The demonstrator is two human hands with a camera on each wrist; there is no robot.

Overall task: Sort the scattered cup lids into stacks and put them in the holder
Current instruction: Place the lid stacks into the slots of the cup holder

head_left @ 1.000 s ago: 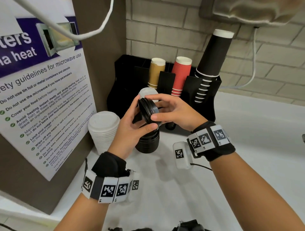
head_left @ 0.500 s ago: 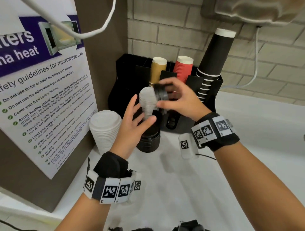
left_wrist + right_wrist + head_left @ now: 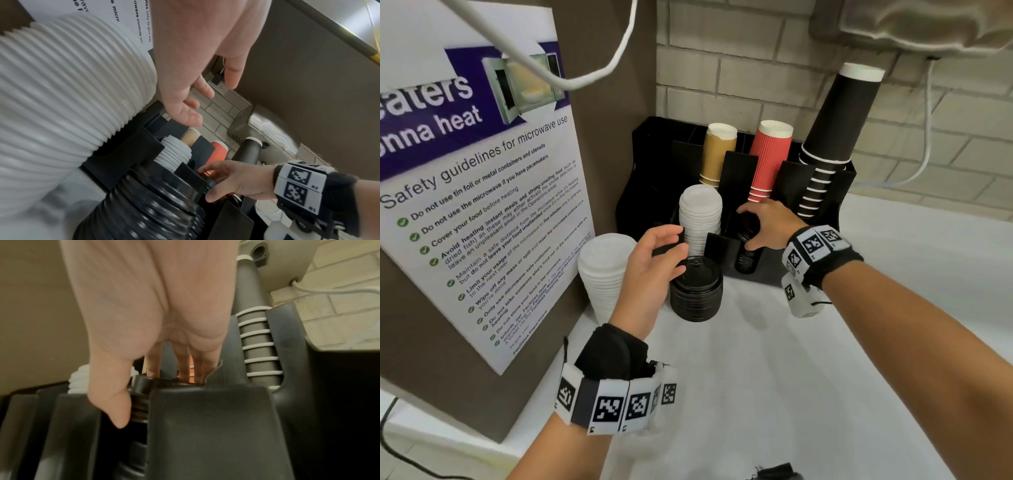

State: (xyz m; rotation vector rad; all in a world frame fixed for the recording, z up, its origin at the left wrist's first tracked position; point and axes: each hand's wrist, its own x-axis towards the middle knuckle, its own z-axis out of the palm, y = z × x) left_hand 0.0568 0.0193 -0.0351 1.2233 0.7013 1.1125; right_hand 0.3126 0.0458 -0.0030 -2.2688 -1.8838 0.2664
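White lid stack (image 3: 604,274): far left on the surface (image 3: 756,377), outside the holder (image 3: 822,205).
Left hand (image 3: 650,270): fingers apart, beside the black lid stack (image 3: 697,291), also unplaced.
Small white lids (image 3: 700,214): slotted in the holder.
Right hand (image 3: 767,224): fingers clamped on small black lids (image 3: 746,253), seating them in a front slot.
Judged partly done.

A poster (image 3: 472,192) hung on the brown panel (image 3: 599,144). Right of the poster, tan cups (image 3: 717,154), red cups (image 3: 770,157) and black cups (image 3: 832,137) leaned before a brick wall (image 3: 739,68).
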